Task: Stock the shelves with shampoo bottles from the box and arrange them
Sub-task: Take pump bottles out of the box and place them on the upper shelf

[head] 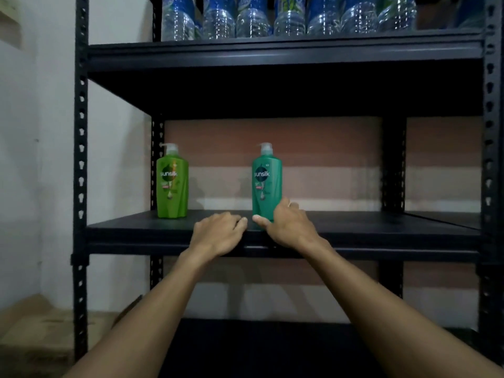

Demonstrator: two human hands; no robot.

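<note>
Two pump-top shampoo bottles stand upright on the middle shelf (pixel 381 227) of a black metal rack. A light green bottle (pixel 172 186) is at the shelf's left end. A darker teal bottle (pixel 266 184) stands near the middle. My right hand (pixel 286 227) grips the base of the teal bottle, thumb at its left side and fingers round its right side. My left hand (pixel 219 233) rests on the shelf just left of that bottle, fingers curled, holding nothing. The box is not in sight.
Several clear water bottles (pixel 286 20) with blue labels fill the shelf above. The rack's perforated uprights (pixel 81 159) frame the bay. A lower shelf (pixel 272 347) lies dark below my arms. A pale wall and a tan floor are at the left.
</note>
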